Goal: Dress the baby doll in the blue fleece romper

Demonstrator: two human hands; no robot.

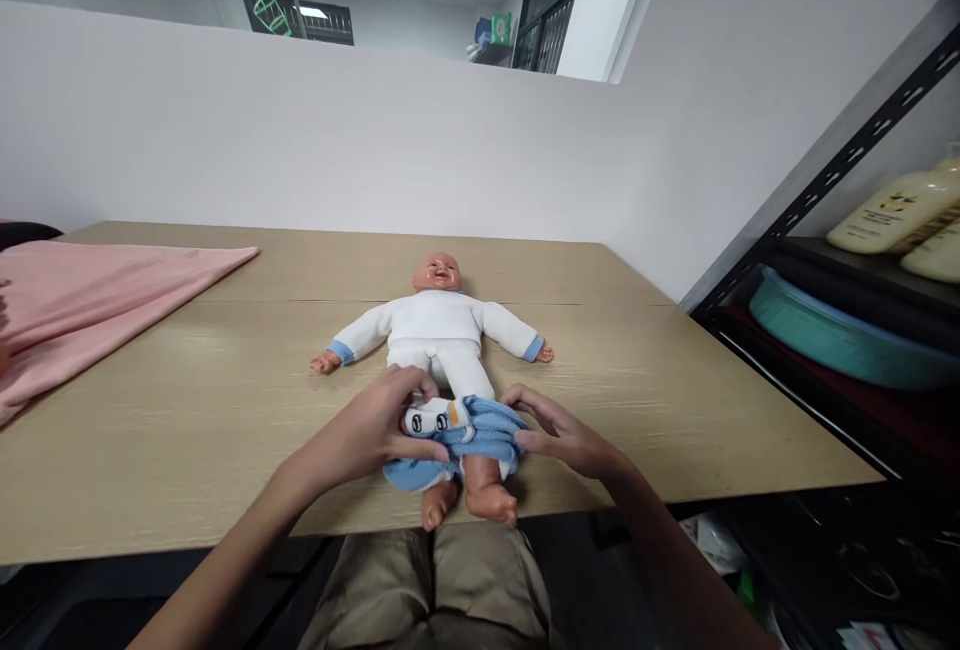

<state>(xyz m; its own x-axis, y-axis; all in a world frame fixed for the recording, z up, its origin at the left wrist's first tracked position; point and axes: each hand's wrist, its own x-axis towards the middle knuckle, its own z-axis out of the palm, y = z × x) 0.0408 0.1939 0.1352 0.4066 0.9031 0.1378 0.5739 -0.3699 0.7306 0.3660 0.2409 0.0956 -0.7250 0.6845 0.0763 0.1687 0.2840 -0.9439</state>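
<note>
A baby doll [436, 318] lies on its back on the wooden table, head away from me, arms spread, in a white top with blue cuffs. Blue doll pants [491, 430] with a white patch and cartoon eyes are bunched around its lower legs. Both bare feet stick out below the cloth toward the table's front edge. My left hand [386, 422] grips the pants at their left side, thumb over the front. On the right side, my right hand [559, 432] pinches the blue cloth between thumb and fingers.
A pink cloth [112, 300] lies on the table's left end. To the right stands a black metal shelf [806, 170] with cream-coloured bottles [889, 210] and a teal basin [840, 330]. A white partition wall [337, 140] rises behind the table.
</note>
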